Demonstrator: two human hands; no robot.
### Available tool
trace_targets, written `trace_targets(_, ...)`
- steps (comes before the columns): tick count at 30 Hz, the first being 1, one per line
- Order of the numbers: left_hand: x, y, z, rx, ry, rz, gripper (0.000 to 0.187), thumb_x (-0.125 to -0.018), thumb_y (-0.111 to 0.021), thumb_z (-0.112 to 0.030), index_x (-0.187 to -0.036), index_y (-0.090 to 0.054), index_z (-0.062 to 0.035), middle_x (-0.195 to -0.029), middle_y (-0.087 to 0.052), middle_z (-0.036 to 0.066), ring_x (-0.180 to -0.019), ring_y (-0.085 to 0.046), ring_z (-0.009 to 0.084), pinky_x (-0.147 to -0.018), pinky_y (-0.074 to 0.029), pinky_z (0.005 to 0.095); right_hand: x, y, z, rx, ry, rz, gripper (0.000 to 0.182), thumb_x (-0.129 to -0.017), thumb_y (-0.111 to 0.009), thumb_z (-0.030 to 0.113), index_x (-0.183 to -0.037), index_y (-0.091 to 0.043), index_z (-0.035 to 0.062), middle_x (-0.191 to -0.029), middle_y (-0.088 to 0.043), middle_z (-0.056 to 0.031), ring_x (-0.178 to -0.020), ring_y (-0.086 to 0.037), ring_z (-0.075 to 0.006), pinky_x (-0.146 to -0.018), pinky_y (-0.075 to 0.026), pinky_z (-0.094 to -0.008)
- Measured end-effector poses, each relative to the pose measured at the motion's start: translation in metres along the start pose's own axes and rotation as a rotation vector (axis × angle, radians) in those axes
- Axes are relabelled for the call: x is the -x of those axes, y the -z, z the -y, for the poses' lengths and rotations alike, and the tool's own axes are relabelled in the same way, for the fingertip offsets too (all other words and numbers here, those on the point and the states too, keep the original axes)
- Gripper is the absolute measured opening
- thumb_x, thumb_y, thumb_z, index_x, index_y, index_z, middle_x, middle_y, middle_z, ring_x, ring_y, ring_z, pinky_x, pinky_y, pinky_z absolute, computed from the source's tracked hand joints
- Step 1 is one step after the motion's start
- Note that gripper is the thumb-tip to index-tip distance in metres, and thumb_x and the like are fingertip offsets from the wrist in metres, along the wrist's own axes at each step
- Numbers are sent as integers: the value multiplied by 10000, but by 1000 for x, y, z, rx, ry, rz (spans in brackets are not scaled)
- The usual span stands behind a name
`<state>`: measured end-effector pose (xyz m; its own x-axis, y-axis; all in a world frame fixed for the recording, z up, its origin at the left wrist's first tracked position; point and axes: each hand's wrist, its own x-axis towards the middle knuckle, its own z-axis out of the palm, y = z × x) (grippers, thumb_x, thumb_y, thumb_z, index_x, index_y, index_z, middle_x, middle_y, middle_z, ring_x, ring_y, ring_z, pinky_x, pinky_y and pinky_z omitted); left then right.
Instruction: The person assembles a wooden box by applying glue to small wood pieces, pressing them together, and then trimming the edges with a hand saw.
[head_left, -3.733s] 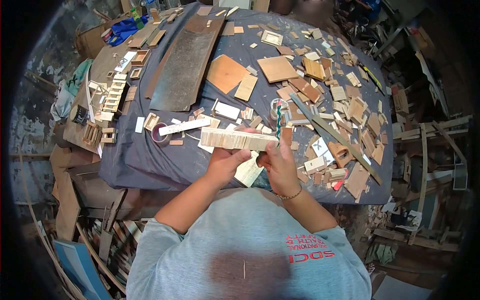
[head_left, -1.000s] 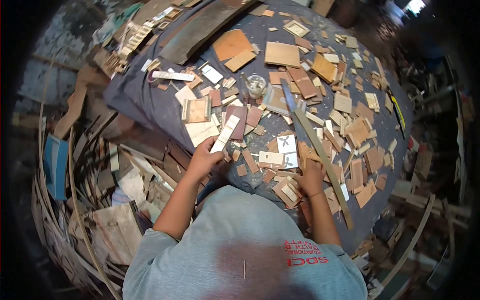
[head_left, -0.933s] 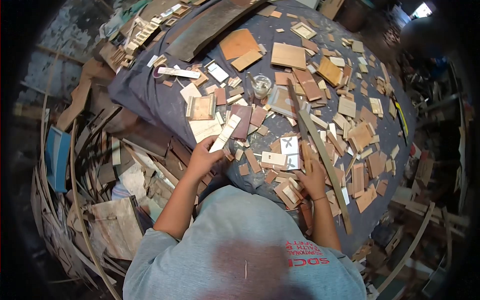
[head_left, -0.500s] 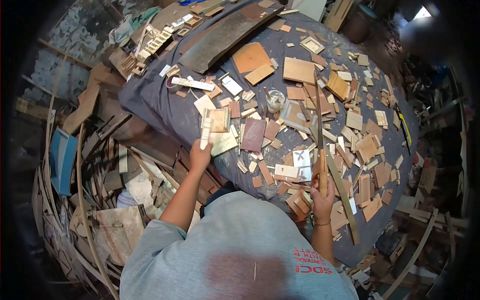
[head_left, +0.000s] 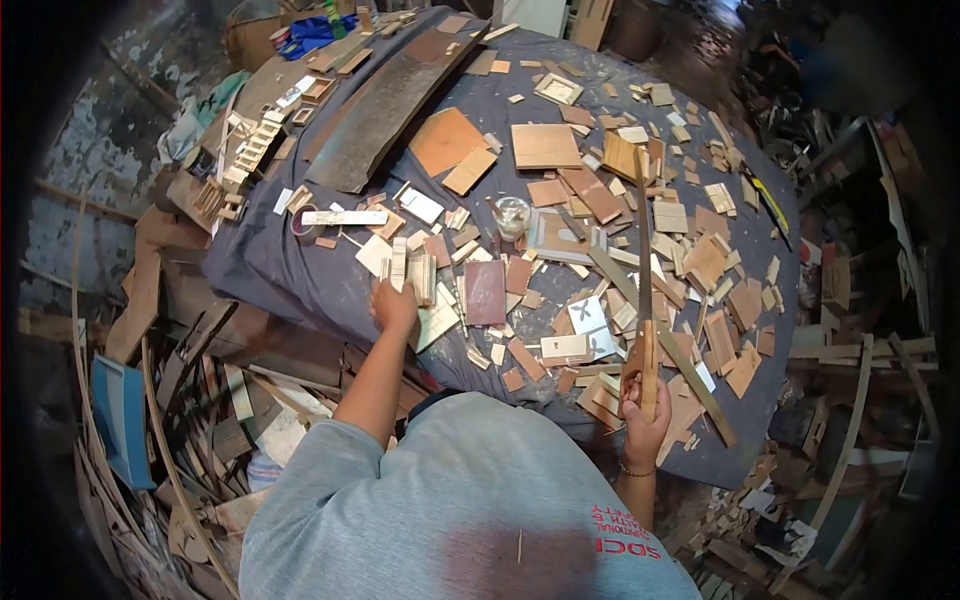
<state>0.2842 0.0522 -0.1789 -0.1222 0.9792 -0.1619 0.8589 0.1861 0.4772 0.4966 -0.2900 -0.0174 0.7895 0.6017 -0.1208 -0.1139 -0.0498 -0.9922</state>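
My right hand [head_left: 645,425] is wrapped round the wooden handle of a handsaw [head_left: 645,260], whose narrow blade points away from me over the scattered wood. My left hand [head_left: 395,305] is closed on a small pale wooden piece [head_left: 398,262] near the left edge of the cloth-covered table. Right beside its fingers stands a small framed wooden panel [head_left: 424,280], seen nearly edge-on. A flat pale board [head_left: 437,322] lies just under that hand. To the right of it is a reddish-brown rectangular piece [head_left: 486,293].
A long dark curved board [head_left: 385,110] lies across the far left of the table. A glass jar [head_left: 512,218] stands mid-table near a tape roll [head_left: 303,222]. A long wooden strip [head_left: 700,385] lies beside the saw. A blue tray-like object [head_left: 122,420] leans at the left.
The view has shifted, so the table sits further left. My left hand has turned, and the framed panel beside it now shows edge-on. My right hand still grips the saw.
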Motion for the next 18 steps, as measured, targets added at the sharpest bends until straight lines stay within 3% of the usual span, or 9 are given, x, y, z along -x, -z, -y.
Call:
trace_targets(2, 13, 7, 0, 67, -155, -118, 427, -795, -635, -309, -1084, -591, 2, -1254, -488, 163, -1168, -451, 373, -987, -328, 496, 3, 3, -1, 9, 15, -35, 375, -784, -531, -41, -1157, -484, -40, -906, -491, -17, -846, -487, -96, -826, -409, -229)
trace_targets(6, 33, -6, -5, 211, -409, -70, 381, -781, -655, -259, -1047, -598, 8, -1235, -498, 186, -1140, -463, 397, -961, -364, 495, 2, 11, -3, 8, 61, -80, 377, -788, -529, -39, -1162, -483, -38, -910, -493, -13, -849, -487, -94, -839, -405, -228)
trace_targets(12, 86, -34, -97, 305, -616, 177, 380, -784, -659, -255, -1044, -615, 18, -1230, -505, 222, -1108, -486, 400, -950, -378, 489, 1, 24, 12, 5, 117, -74, 377, -798, -531, -20, -1170, -476, -34, -920, -504, -16, -861, -487, -96, -855, -402, -234)
trace_targets(15, 101, -44, -145, 467, -781, 180, 408, -773, -677, -273, -1054, -618, 17, -1211, -513, 224, -1090, -500, 388, -944, -393, 465, -1, 31, 17, -9, 208, -15, 386, -801, -544, 2, -1176, -466, -37, -926, -512, -20, -860, -487, -96, -853, -404, -236)
trace_targets(17, 104, -48, -160, 276, -975, -124, 379, -779, -691, -265, -1035, -625, 7, -1128, -569, 186, -1034, -539, 354, -910, -419, 406, 0, 32, 24, -65, 270, 44, 393, -794, -565, 22, -1168, -462, -39, -928, -519, -26, -848, -494, -97, -831, -419, -240)
trace_targets(18, 106, -42, -160, 278, -970, -125, 379, -779, -691, -265, -1035, -625, 7, -1128, -569, 186, -1034, -539, 354, -910, -419, 406, 0, 33, 27, -62, 269, 48, 393, -794, -565, 22, -1168, -462, -39, -928, -519, -26, -848, -494, -97, -831, -419, -240)
